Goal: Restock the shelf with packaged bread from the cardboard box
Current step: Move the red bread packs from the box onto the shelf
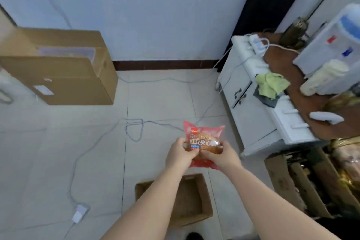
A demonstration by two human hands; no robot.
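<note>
Now mid-carry: left hand (180,153) and right hand (219,155) both gripping red bread packet (203,138), held above floor just beyond open cardboard box (196,200) at near centre. Next, probably: turn right toward white cabinet (251,115); no shelf plainly identifiable.

Single head-worn wide view looks steeply down, forward, at floor (58,152).
</note>
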